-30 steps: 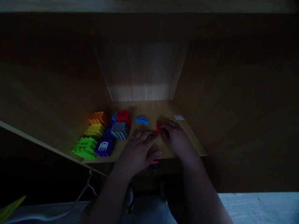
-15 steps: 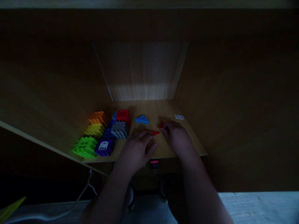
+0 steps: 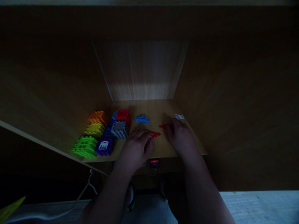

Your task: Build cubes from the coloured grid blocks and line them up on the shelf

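Fingers closed, my left hand [image 3: 138, 148] grips a red toothed building piece [image 3: 155, 134] whose pointed end sticks out to the right. My right hand [image 3: 179, 134] pinches a second red building piece [image 3: 163, 126], its tip pointing left toward the first. The two red pieces are apart, and both are partly hidden by fingers. Behind them, flat on the wooden shelf [image 3: 161, 109], lie blue triangular pieces [image 3: 142, 119]. A white window-grid piece [image 3: 179, 116] lies just beyond my right hand.
On the left of the shelf stand stacks of interlocking pieces: green [image 3: 85, 147], yellow [image 3: 94, 129], orange [image 3: 98, 116], purple [image 3: 104, 147], grey [image 3: 120, 129] and red [image 3: 123, 115]. Wooden side walls enclose the shelf. Below its front edge sits a small dark device [image 3: 154, 163] with a cable.
My right hand has shifted slightly right and away, and more of its red piece shows. My left fingers have closed further around the other red piece.
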A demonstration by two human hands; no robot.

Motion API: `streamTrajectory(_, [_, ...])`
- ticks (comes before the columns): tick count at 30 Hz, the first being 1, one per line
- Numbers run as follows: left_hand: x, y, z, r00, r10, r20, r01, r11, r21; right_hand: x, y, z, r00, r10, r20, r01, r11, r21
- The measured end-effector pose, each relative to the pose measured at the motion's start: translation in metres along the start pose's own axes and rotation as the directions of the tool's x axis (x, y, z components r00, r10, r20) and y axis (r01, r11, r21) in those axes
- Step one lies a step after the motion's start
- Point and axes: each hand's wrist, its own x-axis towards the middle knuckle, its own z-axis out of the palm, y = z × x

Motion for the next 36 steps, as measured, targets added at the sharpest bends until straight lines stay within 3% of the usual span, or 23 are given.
streamTrajectory(6, [-0.002,-0.003,0.001,0.989,-0.100,-0.110,0.103,0.994,0.026,-0.002,0.006,-0.010,0.995,-0.003,0.095,0.002,1.000,0.016])
streamTrajectory(12, [-0.001,0.000,-0.003,0.995,0.069,0.077,-0.073,0.996,0.050,0.002,0.008,-0.004,0.997,0.030,0.068,-0.037,0.994,0.105])
streamTrajectory(18, [0.001,0.004,-0.006,0.988,0.041,0.147,-0.053,0.995,0.079,0.003,0.007,-0.004,0.998,0.015,0.066,-0.025,0.987,0.158])
streamTrajectory(32, [0.002,0.001,-0.006,0.990,0.061,0.127,-0.063,0.998,0.016,0.001,0.000,-0.005,0.997,-0.060,0.055,0.042,0.959,0.279])
streamTrajectory(36, [0.002,-0.001,-0.002,0.998,0.027,0.054,-0.026,0.999,-0.028,0.001,-0.005,-0.004,0.993,-0.107,0.051,0.085,0.946,0.314])
